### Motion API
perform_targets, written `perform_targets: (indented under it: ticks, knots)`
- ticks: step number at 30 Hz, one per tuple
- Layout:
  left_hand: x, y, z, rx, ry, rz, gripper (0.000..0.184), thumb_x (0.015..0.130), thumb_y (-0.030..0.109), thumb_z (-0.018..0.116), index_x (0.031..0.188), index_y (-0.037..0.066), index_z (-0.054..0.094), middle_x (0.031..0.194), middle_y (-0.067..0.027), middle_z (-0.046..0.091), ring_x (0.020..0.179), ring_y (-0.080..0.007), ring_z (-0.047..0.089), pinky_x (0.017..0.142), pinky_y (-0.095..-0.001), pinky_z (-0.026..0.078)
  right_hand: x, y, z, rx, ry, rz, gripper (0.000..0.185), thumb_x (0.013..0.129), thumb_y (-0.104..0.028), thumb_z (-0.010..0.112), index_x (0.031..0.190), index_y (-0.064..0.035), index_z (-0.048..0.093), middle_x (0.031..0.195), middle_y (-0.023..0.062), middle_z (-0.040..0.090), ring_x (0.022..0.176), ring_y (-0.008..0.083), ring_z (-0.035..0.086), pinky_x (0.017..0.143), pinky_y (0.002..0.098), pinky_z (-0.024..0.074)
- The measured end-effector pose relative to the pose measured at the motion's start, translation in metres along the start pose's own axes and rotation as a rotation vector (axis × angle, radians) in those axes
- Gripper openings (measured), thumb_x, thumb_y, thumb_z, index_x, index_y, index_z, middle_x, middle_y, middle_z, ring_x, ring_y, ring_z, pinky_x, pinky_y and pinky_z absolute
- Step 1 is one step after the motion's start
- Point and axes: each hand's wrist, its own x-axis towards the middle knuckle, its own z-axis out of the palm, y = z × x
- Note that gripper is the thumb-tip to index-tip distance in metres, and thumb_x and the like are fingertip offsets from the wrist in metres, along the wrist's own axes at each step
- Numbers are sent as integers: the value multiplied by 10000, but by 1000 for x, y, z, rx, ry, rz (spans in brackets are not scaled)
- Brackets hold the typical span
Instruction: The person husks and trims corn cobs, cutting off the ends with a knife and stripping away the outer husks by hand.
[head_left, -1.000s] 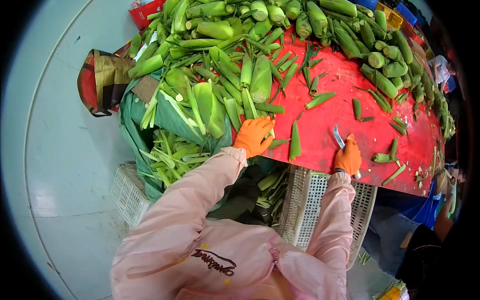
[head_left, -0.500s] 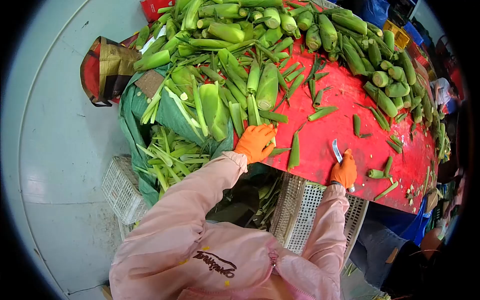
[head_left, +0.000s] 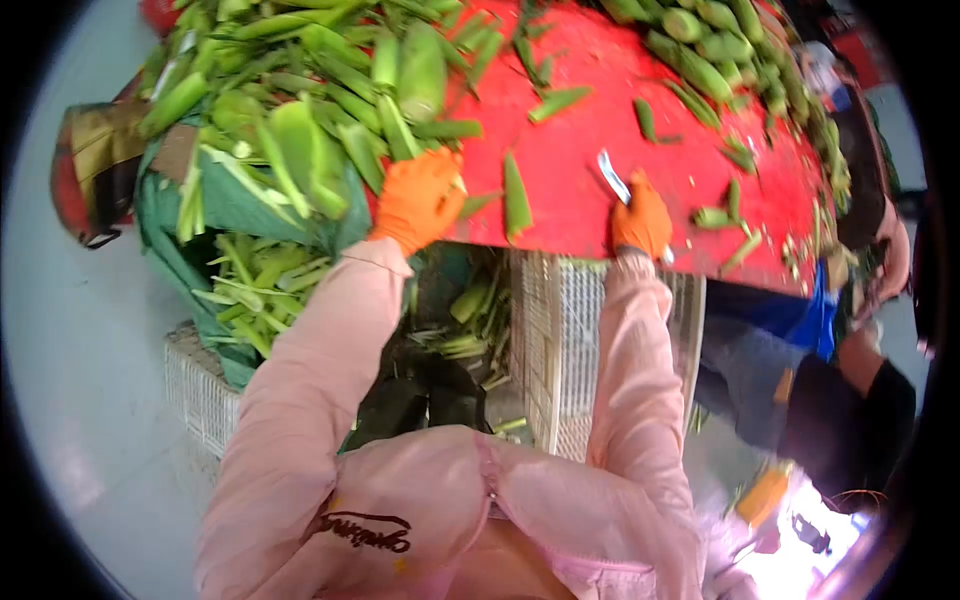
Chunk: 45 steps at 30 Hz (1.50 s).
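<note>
My left hand, in an orange glove, is closed at the near edge of the red table. A small pale piece shows by its fingers, too little to name. A husk leaf lies just beyond that hand, and an ear of corn in its green husk is farther back. My right hand, also gloved in orange, grips a small knife. The knife's curved blade points up and left over the tabletop, and its handle end shows below my fist. Another loose husk piece lies between my hands.
Husked-on corn ears are heaped at the back right. Leaves spill into a green sack on the left, by a white crate. Another white crate stands below the table edge. A person's legs are at the right.
The camera view has shifted, so the table and corn sit higher and farther left. My left hand stays closed near the husk leaves; my right hand still grips the knife.
</note>
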Motion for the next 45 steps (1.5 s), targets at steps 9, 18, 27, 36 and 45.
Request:
perform_targets:
  ticks: [9,18,27,36,45]
  knots:
    - [-18,-1,6,-171,244,48,447,844,271,620,1233,56,582,1221,-116,600,1156,-320,540,955,-451,417,-66,-53,-86,312,338,-168,565,801,-49,624,1337,-215,552,1066,72,687,927,297,659,742,391,526]
    - [-257,109,-44,-676,121,-167,510,841,63,603,1343,13,523,1388,-178,515,1258,-343,511,1037,-411,407,-391,-152,-70,1052,-227,596,219,907,-139,678,1105,-50,709,934,117,725,813,121,655,747,268,513]
    - [-558,128,15,-258,-459,-175,110,897,137,577,898,35,616,813,-93,584,749,-282,588,660,-387,477,-523,-100,85,952,-661,735,356,912,-187,637,1256,-94,646,928,61,710,685,109,583,654,262,484]
    - [-586,111,96,-73,-507,-472,210,865,184,606,1042,87,661,967,-120,647,867,-321,615,781,-435,497,-473,-86,312,527,-987,538,465,901,-280,606,1356,-196,565,1251,115,640,1016,305,641,872,364,485]
    - [-627,98,126,-92,-650,-680,274,835,164,675,1088,63,651,1091,-119,636,999,-312,602,878,-422,476,-539,-63,560,1064,-661,1076,589,942,-297,609,1439,-35,435,1171,149,651,662,158,533,625,348,454]
